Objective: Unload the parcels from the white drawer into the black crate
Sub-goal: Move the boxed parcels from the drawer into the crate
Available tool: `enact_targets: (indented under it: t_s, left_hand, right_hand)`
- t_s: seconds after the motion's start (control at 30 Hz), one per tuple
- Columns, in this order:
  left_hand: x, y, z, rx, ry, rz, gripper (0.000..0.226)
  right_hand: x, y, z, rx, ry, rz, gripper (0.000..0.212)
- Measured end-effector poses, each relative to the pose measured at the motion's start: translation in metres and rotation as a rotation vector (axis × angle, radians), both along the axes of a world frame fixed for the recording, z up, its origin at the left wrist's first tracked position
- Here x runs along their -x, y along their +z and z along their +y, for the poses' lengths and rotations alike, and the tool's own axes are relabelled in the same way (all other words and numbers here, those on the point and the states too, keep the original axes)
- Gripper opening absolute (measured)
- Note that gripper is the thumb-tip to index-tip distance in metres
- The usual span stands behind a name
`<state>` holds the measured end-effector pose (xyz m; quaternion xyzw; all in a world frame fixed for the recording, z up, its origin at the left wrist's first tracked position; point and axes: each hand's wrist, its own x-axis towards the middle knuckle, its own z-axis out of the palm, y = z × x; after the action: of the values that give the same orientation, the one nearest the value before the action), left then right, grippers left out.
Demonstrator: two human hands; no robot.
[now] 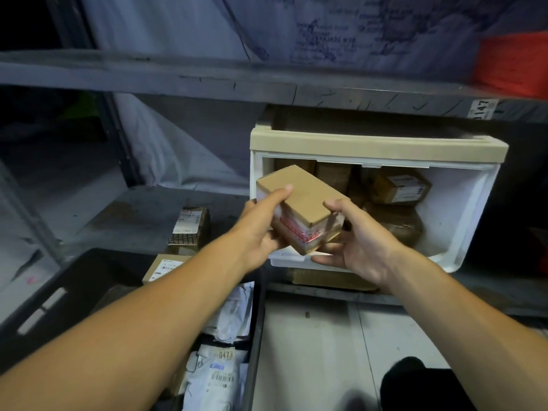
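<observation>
A brown cardboard parcel (302, 200) with red-and-white tape on its side hangs tilted in front of the white drawer (468, 232). My left hand (261, 229) grips its left end, thumb on top. My right hand (353, 241) holds its right end, fingers curled under it. The drawer is pulled out from a beige-topped unit (376, 143) and holds several more brown parcels (397, 188). The black crate (59, 289) stands at the lower left, with boxes (166, 268) and white mail bags (225, 363) inside; my left forearm hides part of it.
A grey metal shelf (207, 75) runs across above the drawer. A taped box (189, 226) sits on the lower shelf left of the drawer. White sacks fill the back left, an orange bag (513, 66) the upper right. A dark shoe (415, 378) stands on the pale floor.
</observation>
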<state>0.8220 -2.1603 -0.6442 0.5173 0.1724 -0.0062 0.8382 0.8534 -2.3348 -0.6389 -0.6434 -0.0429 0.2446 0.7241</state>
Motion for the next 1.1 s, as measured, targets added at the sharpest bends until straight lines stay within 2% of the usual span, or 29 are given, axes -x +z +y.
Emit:
enact_targets:
  t_s: [0.2, 0.3, 0.43, 0.53, 0.63, 0.7, 0.87, 0.97, 1.03, 1.1]
  left_hand:
    - [-0.002, 0.006, 0.006, -0.157, -0.035, 0.023, 0.033]
    - [0.000, 0.007, 0.011, -0.206, -0.082, 0.034, 0.034]
    - [0.001, 0.008, 0.010, -0.230, -0.221, 0.050, 0.041]
    - [0.002, 0.012, 0.011, -0.200, -0.154, 0.049, 0.032]
    - [0.001, 0.009, 0.011, -0.182, -0.091, 0.031, 0.037]
    - [0.000, 0.006, 0.001, -0.150, -0.073, 0.011, 0.033]
    - [-0.007, -0.001, 0.002, -0.140, 0.020, 0.007, 0.027]
    - [-0.009, 0.001, 0.018, -0.128, 0.007, -0.002, 0.023]
    - [-0.009, 0.003, 0.025, -0.130, -0.005, -0.015, 0.019]
    - [-0.008, 0.004, 0.028, -0.150, -0.009, -0.006, 0.019]
  right_hand:
    - [0.006, 0.004, -0.011, 0.062, 0.024, 0.034, 0.056]
    - [0.007, 0.005, -0.009, 0.046, -0.004, 0.010, 0.038]
    - [0.008, 0.008, -0.006, 0.060, -0.040, 0.007, 0.031]
    - [0.005, 0.007, -0.006, -0.035, -0.103, 0.055, 0.031]
    - [0.002, 0.003, -0.007, -0.221, -0.241, 0.135, 0.034]
    - [0.003, 0.000, -0.004, -0.254, -0.238, 0.166, 0.032]
    - [0.009, 0.000, 0.002, -0.088, -0.020, 0.160, 0.047]
    - [0.006, 0.001, -0.004, -0.097, -0.029, 0.166, 0.060]
    - [0.006, 0.004, -0.007, -0.033, -0.008, 0.136, 0.054]
    - [0.008, 0.008, -0.008, 0.046, 0.008, 0.091, 0.040]
